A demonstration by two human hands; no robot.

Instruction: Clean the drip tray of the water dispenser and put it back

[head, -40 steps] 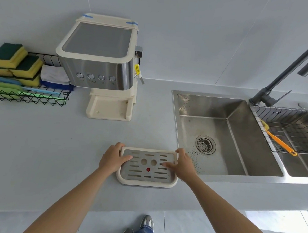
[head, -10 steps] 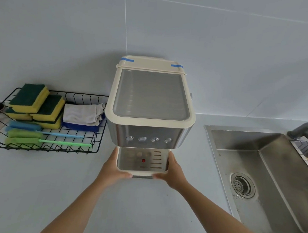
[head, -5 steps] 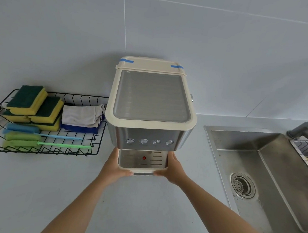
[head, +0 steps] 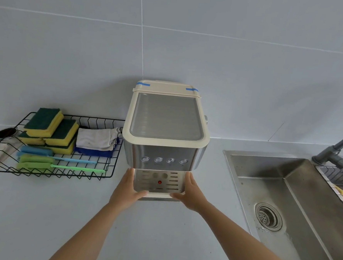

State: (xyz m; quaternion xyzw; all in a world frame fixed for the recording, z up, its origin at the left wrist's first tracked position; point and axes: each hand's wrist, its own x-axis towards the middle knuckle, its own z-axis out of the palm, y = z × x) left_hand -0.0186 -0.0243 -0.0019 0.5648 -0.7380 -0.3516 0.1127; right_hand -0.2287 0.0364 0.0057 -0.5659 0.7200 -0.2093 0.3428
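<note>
Grey counter (head: 41, 212). Left hand (head: 125, 191), right hand (head: 193, 193) grip drip tray (head: 157, 182) between their fingers (head: 129, 176), thumbs on front lip: probably for a square push under water dispenser (head: 166, 129).

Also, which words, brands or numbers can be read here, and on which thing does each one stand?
No text can be read.
Tiny marks under the buttons of the water dispenser: too blurred.
Dark mark on the base below the drip tray: too small.
</note>
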